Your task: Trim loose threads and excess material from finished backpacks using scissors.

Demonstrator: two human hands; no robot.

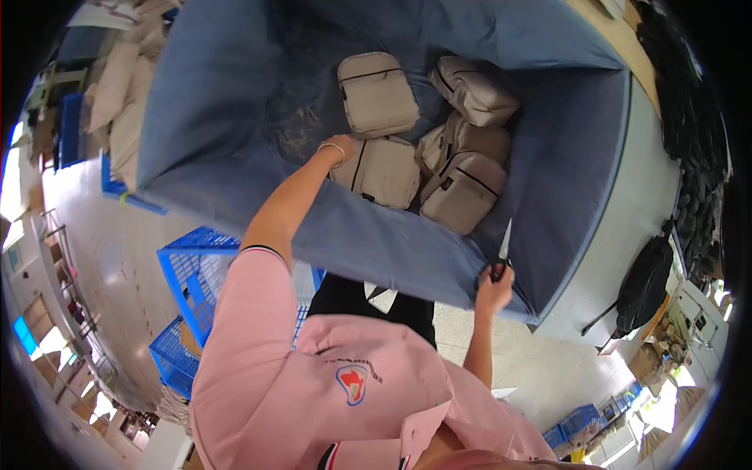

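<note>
So you're leaning over that big blue fabric bin [235, 117] and your left hand [342, 149] is down inside it, resting on the edge of one of the beige bags [384, 171], the one closest to you. Can't really tell if the fingers are clamped on it or just pressed against it, the hand is half hidden behind the bag, so I won't guess. There's a thin bracelet on that wrist, that much is clear

Your right hand [493, 288] is at the near rim of the bin, well apart from the left, and it's closed around a pair of scissors [503, 252] with the blades pointing up and away from you. Blades look shut or nearly so, hard to say at this size

As for progress: I count around five beige bags in there. One lies flat toward the back [377, 92], another sits at the back right [475, 91], and two more are bunched just beside the one you're touching, one of them [462, 192] leaning on its neighbour. They all look alike from here, so I can't tell which ones have been dealt with and which haven't. My read is you're somewhere mid-batch, scissors ready, one bag under your hand and the rest waiting in the bin

Blue plastic crates [192, 270] sit on the floor to your left, below the bin
</note>
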